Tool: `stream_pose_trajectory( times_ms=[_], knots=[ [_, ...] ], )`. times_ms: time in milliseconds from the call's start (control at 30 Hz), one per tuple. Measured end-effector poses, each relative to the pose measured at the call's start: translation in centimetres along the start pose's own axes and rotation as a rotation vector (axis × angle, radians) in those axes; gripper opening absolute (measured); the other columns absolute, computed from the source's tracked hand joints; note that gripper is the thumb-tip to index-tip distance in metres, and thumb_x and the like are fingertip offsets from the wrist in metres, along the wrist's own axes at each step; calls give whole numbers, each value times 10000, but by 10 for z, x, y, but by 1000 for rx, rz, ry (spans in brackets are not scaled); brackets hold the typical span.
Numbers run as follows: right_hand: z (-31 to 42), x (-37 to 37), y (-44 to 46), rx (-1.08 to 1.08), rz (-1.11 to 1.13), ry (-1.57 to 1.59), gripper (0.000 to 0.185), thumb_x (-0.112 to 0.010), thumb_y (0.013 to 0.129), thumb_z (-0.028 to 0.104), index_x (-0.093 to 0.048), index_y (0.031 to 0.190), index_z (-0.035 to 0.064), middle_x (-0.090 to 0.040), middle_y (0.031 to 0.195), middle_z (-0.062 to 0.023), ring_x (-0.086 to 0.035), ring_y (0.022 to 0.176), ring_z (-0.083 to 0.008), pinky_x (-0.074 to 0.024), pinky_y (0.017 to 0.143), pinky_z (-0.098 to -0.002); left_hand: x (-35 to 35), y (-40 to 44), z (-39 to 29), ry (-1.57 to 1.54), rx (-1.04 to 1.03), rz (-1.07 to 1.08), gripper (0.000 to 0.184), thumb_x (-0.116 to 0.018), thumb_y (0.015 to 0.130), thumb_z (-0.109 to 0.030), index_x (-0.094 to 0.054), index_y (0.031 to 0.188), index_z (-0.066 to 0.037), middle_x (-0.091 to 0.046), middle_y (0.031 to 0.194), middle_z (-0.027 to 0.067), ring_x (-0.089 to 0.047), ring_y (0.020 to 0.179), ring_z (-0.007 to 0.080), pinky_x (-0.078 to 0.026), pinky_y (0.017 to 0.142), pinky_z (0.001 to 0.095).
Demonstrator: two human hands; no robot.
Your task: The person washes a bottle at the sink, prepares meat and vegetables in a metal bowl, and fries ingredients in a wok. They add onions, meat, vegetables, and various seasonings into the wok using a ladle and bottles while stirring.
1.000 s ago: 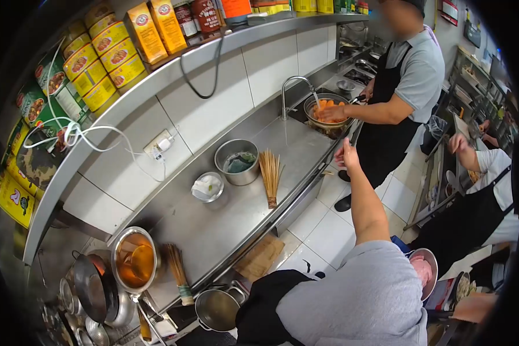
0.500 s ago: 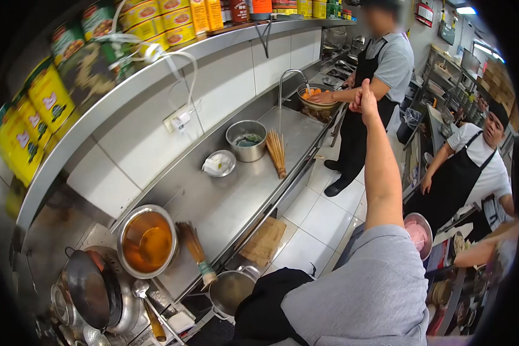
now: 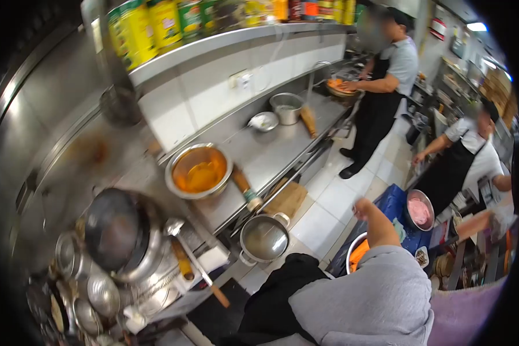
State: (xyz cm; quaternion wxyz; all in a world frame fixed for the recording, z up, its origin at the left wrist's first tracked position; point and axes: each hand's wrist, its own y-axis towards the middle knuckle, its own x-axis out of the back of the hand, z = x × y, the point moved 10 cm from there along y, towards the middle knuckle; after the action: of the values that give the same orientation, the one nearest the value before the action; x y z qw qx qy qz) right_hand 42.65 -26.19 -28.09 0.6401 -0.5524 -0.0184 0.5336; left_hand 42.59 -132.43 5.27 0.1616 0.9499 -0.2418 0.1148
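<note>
My right hand (image 3: 361,209) is held over the floor beside the blue-covered surface, close to a white-rimmed container with orange pieces (image 3: 358,254). It is small and smeared, so its fingers and anything in them cannot be made out. My left hand is out of view. A pot of cloudy liquid (image 3: 264,239) stands left of my black apron. Beyond it on the steel counter are a bowl of orange liquid (image 3: 199,172) and a bundle of thin sticks (image 3: 247,193).
Woks (image 3: 116,228) and ladles crowd the lower left. One person (image 3: 380,92) works at the sink; another (image 3: 461,155) stands at the right, behind a bowl of pink food (image 3: 420,210). A second pot (image 3: 286,108) and a small bowl (image 3: 263,121) sit farther along the counter.
My right arm has drawn back and lowered from its outstretched pose. The view has swung left, showing more of the woks. The orange pieces beside my arm have come into sight.
</note>
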Motion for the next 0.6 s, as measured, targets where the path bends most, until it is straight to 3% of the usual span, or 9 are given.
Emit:
stream_pose_trajectory(
  times_ms=[33,133,167,200,267,300,400,533,600],
  knots=[
    [-41,-7,-20,-106,-376,-776,176,-517,833,143,-673,845,61,-663,720,-142,-647,546,-286,-485,431,-418,28,6,14,-2,22,-11,393,-753,790,-157,-618,1100,45,-660,1009,147,-632,845,231,-534,788,361],
    [-150,-108,-10,-352,-250,-1216,210,-498,872,205,-634,943,63,-669,720,-145,-661,569,-272,-491,453,-392,101,1,46,-91,149,-14,383,-750,794,-157,-624,1095,44,-664,1001,145,-634,836,231,-536,782,358],
    [-174,-138,-2,-399,-171,-1285,227,-492,885,226,-621,976,63,-671,720,-146,-665,576,-267,-494,460,-384,100,-1,35,73,90,-39,351,-762,753,-75,-658,1064,49,-676,990,140,-649,880,228,-541,821,344],
    [-193,-174,6,-436,-104,-1346,247,-485,897,247,-608,1008,64,-672,720,-147,-670,583,-262,-496,468,-375,87,-4,28,-130,64,-27,507,-762,733,-45,-581,1200,31,-650,1047,126,-640,873,221,-544,778,323],
    [-207,-253,27,-456,-33,-1471,291,-473,923,288,-583,1074,65,-676,719,-149,-679,598,-253,-500,483,-358,60,6,121,-362,336,65,874,-810,677,-75,-328,1405,-38,-506,1255,123,-550,1082,253,-477,918,394],
    [-207,-296,39,-445,-17,-1533,315,-466,936,309,-570,1107,66,-678,719,-150,-684,606,-248,-502,490,-350,56,8,59,-199,145,35,866,-841,644,-130,-363,1360,-37,-492,1237,139,-511,1141,262,-444,966,407],
    [-198,-408,79,-325,47,-1632,390,-447,974,371,-531,1205,68,-684,718,-153,-698,628,-234,-508,512,-324,31,14,81,-280,193,-31,1015,-875,570,-227,-297,1379,-25,-486,1262,165,-517,1142,278,-430,986,399],
    [-206,-526,116,-157,240,-1555,367,-497,970,311,-535,1198,25,-651,700,-116,-693,628,-234,-532,545,-317,24,44,101,-151,149,32,1067,-879,560,-311,-274,1393,-29,-478,1292,187,-508,1171,285,-410,1012,381],
    [-231,-595,119,-129,479,-1470,352,-535,959,251,-536,1194,-11,-652,733,-121,-678,604,-228,-547,577,-329,35,60,106,-160,150,9,1058,-880,565,-290,-272,1395,-42,-479,1291,177,-510,1171,285,-416,1008,384]
  ],
)
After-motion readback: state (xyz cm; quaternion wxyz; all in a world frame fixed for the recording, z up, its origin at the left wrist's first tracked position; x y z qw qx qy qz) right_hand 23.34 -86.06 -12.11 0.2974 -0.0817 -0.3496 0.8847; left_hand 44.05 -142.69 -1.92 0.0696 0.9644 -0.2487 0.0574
